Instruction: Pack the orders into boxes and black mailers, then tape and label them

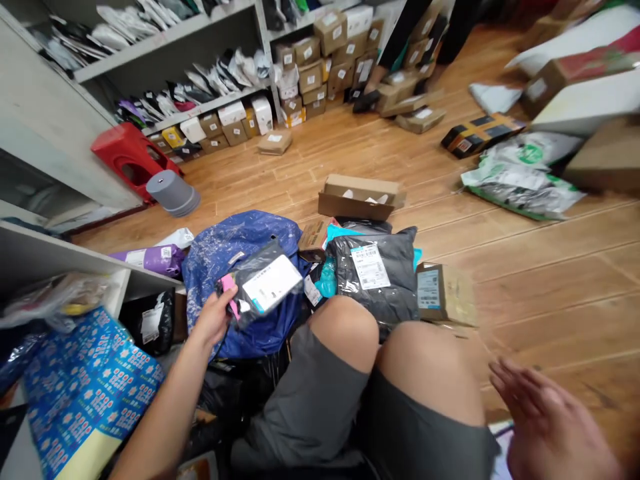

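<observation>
My left hand (219,312) is closed on the near end of a dark plastic parcel (245,270). The parcel carries a large white label, and a pink piece shows beside my thumb. Beneath it lies a crumpled blue bag (220,237) with white scuffs. My right hand (555,417) hangs at the lower right beside my knee, fingers stretched out, somewhat blurred, with nothing seen in it. A pale flat object (503,448) shows partly behind that hand; I cannot make out its kind. In front of my knees rests a larger dark grey parcel (345,267) with a white label.
An open cardboard box (353,205) and a smaller carton (453,293) stand on the wooden floor. Shelves (170,50) of parcels line the back. A red stool (113,150) and grey bucket-like item (173,193) are at left. Another person's legs (400,33) stand among boxes.
</observation>
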`<act>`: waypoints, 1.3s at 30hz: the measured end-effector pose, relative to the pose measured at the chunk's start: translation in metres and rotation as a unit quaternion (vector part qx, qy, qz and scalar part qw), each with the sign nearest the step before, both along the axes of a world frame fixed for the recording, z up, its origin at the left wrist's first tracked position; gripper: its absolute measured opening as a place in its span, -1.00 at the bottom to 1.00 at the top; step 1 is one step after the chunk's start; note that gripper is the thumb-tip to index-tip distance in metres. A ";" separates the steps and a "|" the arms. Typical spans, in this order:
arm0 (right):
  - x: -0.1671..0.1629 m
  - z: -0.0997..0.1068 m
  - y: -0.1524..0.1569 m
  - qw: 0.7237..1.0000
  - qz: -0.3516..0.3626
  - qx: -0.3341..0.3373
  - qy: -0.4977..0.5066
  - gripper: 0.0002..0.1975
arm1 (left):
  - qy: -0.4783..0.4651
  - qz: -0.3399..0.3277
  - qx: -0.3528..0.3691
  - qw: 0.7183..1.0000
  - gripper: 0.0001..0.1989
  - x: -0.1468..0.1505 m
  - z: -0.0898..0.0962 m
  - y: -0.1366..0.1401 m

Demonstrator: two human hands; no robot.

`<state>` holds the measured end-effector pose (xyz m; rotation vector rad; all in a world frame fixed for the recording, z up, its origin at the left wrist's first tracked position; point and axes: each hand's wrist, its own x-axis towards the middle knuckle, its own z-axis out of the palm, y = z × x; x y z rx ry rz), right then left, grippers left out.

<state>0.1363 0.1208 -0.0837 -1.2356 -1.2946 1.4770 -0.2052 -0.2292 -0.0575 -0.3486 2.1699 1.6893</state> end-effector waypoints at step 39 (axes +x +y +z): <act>-0.016 0.049 -0.030 0.970 0.187 -0.143 0.063 -0.36 | 0.018 -0.259 0.148 0.954 -0.58 0.155 0.018 0.094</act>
